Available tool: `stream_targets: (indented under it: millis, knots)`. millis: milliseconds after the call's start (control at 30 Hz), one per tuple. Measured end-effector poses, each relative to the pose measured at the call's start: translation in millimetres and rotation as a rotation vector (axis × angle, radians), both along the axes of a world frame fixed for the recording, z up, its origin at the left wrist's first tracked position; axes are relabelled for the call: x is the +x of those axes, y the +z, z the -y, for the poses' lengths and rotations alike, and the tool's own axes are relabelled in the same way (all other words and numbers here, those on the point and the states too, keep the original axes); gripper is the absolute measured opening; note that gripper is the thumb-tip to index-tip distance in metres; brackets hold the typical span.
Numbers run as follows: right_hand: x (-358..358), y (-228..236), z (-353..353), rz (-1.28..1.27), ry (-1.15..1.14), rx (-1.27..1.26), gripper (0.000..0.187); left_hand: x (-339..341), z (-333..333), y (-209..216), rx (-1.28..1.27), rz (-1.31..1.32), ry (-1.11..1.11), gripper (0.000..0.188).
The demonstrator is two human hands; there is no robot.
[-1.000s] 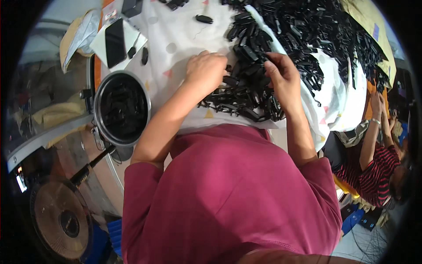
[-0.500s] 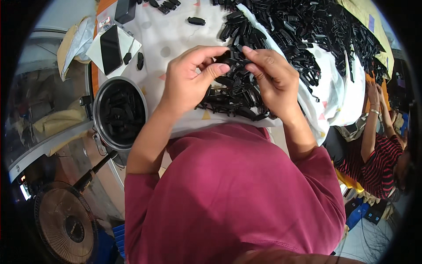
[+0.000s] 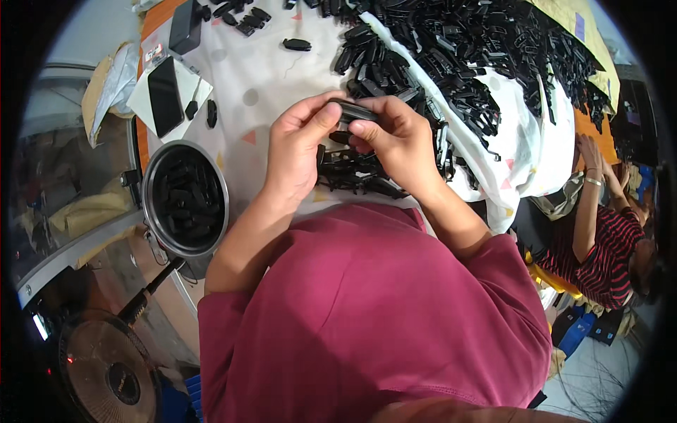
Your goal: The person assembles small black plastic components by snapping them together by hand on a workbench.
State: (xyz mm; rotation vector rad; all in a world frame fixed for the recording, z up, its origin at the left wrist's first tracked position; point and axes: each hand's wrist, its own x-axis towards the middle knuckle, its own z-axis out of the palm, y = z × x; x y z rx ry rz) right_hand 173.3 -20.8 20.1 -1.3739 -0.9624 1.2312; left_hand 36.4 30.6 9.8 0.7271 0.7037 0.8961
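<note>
We see a glossy black, elongated, plastic-looking piece (image 3: 355, 111) held up between two bare hands, above the tabletop and in front of the chest. The left hand (image 3: 300, 141) pinches its left end between thumb and fingers; the right hand (image 3: 402, 144) has thumb and bent fingers around its right end. Each grip is closed onto the piece, with the fingers hiding both ends from us.

Just below the grip, on the side nearer the body, lies a small pile of similar black pieces (image 3: 356, 169). Beyond the grip and off to its right spreads a much larger heap of black parts (image 3: 451, 42) — a rolled fold of white cloth (image 3: 416, 63) runs through it. Directly beyond the grip, toward the left, one black oblong piece (image 3: 297, 44) lies alone on the patterned white covering (image 3: 243, 63) of the tabletop.

Well left of the grip we find a round, silver-rimmed metal bowl (image 3: 225, 194) with black pieces inside. Farther beyond the bowl, a black smartphone (image 3: 165, 97) rests on a flat white square (image 3: 194, 84), and a black rectangular box (image 3: 185, 27) stands past that. Far right of the grip — a co-worker in a red-and-black striped top (image 3: 606, 247), arms stretched forward.
</note>
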Motion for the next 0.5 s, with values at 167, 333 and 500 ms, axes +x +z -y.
stream_targets:
  millis: [167,333,500]
  knots:
    - [47,-16,-35,0.373,0.264,0.073,0.024,2,-14,-16,-0.103,-0.035,0.085,0.019]
    - [149,-41,-95,1.662,-0.200,0.041,0.031,-16,-39,-43,0.049,-0.375,0.129,0.016]
    - [140,-27,-86,1.542,-0.190,0.180,0.024,-7,-19,-31,0.860,-1.044,-0.481,0.020]
